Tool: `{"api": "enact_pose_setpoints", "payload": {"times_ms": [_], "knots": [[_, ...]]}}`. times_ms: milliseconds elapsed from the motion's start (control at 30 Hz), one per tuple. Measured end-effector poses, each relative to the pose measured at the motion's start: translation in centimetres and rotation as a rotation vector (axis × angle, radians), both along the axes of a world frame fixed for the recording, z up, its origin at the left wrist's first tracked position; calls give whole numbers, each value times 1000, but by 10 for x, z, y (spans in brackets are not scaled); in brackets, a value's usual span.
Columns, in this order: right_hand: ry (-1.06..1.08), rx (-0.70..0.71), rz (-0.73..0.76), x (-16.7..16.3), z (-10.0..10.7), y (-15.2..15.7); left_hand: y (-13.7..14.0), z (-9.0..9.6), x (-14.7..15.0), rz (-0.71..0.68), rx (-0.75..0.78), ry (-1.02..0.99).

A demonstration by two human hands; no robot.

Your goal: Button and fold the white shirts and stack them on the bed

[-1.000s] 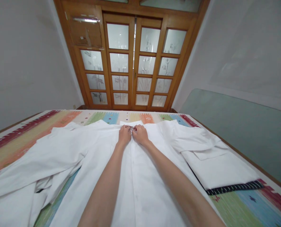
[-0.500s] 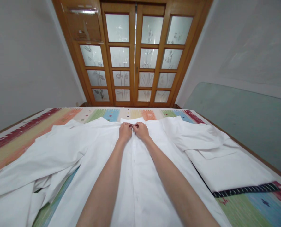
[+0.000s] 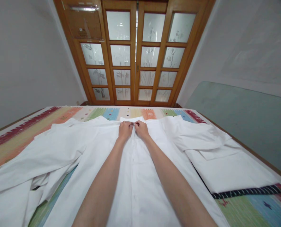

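A white button-up shirt lies spread face up, its collar at the far end and its front placket running down the middle toward me. My left hand pinches the cloth at the top of the placket, just below the collar. Close beside it on the right, my right hand pinches the other front edge, fingertips almost touching the left ones. Whatever small button lies between the fingers is too small to make out. Both sleeves are spread outward, the left one rumpled.
The shirt rests on a colourful striped cover. A folded white cloth with a black-and-white striped edge lies at the right, partly beneath the sleeve. A pale green panel leans by the right wall. Wooden doors with glass panes stand beyond.
The hands stay at the collar with their fingers shifting slightly; the fingertips are a little farther apart. The view has tilted slightly.
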State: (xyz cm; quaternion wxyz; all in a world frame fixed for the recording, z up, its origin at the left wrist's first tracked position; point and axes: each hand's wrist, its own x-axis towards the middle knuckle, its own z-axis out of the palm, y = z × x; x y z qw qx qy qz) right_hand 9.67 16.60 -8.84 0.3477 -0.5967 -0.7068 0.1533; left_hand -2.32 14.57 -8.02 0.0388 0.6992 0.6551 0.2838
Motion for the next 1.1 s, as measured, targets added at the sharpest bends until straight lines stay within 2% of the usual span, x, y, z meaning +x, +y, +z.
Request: {"api": "enact_pose_setpoints", "payload": {"times_ms": [333, 500, 867, 1100], "knots": [[83, -15, -5, 1, 0, 1, 3, 1, 6, 61, -40, -25], [107, -3, -3, 0, 0, 1, 4, 1, 8, 105, -65, 32], [202, 48, 7, 0, -5, 4, 6, 2, 7, 105, -118, -11], [250, 9, 48, 0, -5, 4, 8, 1, 5, 84, -120, -31]]}}
